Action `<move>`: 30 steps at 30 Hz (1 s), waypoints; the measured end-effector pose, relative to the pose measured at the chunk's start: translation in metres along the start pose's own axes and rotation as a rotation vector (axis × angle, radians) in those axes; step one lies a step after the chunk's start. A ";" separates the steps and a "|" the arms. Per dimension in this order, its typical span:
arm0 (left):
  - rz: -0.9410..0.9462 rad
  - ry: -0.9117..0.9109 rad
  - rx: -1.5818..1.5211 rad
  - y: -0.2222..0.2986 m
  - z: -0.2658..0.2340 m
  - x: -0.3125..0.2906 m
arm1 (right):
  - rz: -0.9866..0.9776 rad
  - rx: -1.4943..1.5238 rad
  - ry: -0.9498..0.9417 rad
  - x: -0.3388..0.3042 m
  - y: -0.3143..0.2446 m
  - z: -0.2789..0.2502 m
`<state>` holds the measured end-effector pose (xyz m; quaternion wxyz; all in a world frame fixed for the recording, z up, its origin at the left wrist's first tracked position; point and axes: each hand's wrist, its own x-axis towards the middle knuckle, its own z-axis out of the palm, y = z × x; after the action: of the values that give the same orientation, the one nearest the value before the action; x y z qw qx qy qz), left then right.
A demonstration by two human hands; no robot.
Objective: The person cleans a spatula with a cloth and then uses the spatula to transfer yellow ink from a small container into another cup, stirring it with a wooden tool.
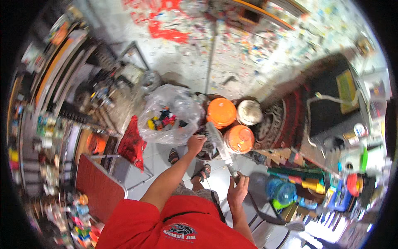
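Note:
My left hand [195, 143] reaches forward and grips the far end of a long flat grey blade-like tool [219, 145], beside a clear plastic bag [166, 112] stuffed with coloured bits. My right hand [237, 189] is closed around the tool's near end, close to my body. The tool slants from upper left to lower right between both hands, above my sandalled feet [202, 171]. Two orange lids [222, 112] and a white-topped container [249, 112] sit just beyond the tool.
A red chair [99, 189] stands at my left, with a red cloth [132, 143] beyond it. Shelves of clutter line the left edge. A carved dark frame [286, 120], a blue water jug [282, 191] and mixed tools crowd the right. The floor ahead is paint-spattered.

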<state>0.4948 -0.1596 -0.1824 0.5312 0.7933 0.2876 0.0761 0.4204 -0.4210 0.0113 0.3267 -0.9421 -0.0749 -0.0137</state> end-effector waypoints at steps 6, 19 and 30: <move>-0.156 0.036 0.148 -0.045 -0.033 -0.064 | 0.305 0.499 -0.529 0.000 0.008 0.038; -0.568 0.196 0.447 -0.224 -0.144 -0.428 | -0.306 0.539 -0.922 -0.021 -0.086 0.079; -1.066 -0.358 -0.559 -0.231 -0.090 -0.661 | -0.661 0.376 -1.024 -0.200 -0.088 0.122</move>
<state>-0.1739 -0.3806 -0.2268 0.7234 0.3726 0.5194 -0.2609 0.2067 -0.3036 -0.0454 0.3878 -0.6829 -0.5094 0.3518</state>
